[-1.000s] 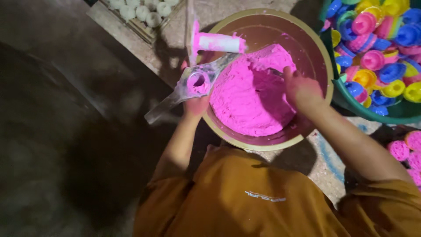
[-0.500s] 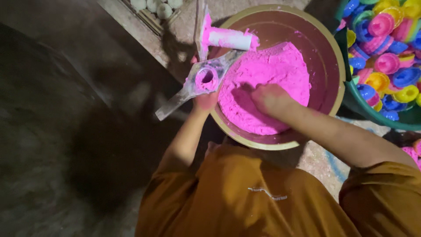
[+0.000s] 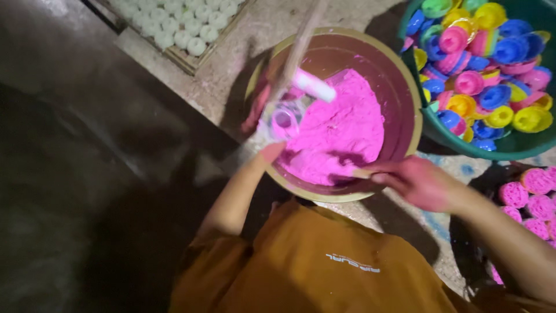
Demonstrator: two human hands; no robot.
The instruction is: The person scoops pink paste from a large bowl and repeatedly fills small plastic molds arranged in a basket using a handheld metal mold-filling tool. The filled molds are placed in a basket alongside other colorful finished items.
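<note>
A wide bowl (image 3: pixel 416 119) holds a heap of bright pink powder (image 3: pixel 341 130). My left hand (image 3: pixel 271 153), its fingertips stained pink, grips a clear plastic mould tool (image 3: pixel 286 119) with a white tube at the bowl's left rim. The tool has pink powder in its round cup and looks blurred. My right hand (image 3: pixel 420 183), also stained pink, hovers at the bowl's near rim. Its fingers stretch out to the left and nothing shows in them. My orange shirt (image 3: pixel 324 266) fills the bottom of the view.
A green basin (image 3: pixel 504 149) full of coloured plastic moulds stands to the right of the bowl. Several pressed pink cakes (image 3: pixel 537 191) lie on the floor below it. A tray of white round pieces (image 3: pixel 179 29) sits at the top left. The left side is dark floor.
My right hand has come out of the pink powder and drawn back to the bowl's near rim. The mould tool in my left hand has tipped more upright.
</note>
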